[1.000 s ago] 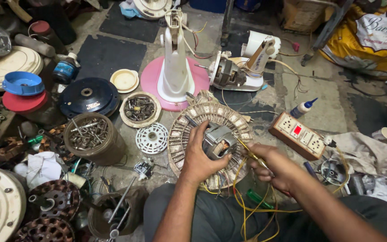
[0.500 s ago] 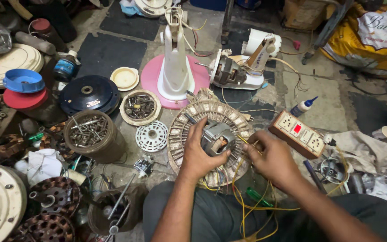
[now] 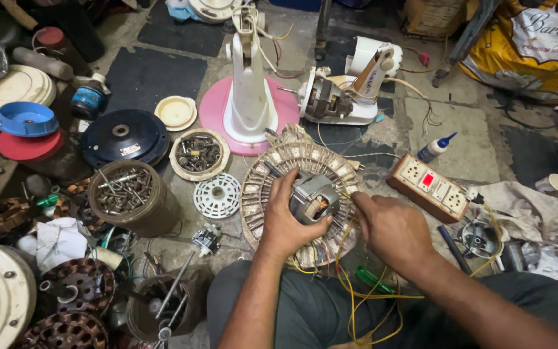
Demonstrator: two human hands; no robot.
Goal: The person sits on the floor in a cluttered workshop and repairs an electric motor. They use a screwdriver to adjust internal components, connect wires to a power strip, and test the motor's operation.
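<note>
- small grey motor sits at the centre of the round winding ring on the floor.
- left hand grasps the motor from its near-left side.
- right hand, just right of it, pinches yellow wires at the motor's edge.

A: Under the left hand, grey metal motor noted; beige ring of windings around it. Yellow wires below the right hand.

B: Right of it, brown socket board, red switch. Beyond the hands, white stand on a pink base.
</note>
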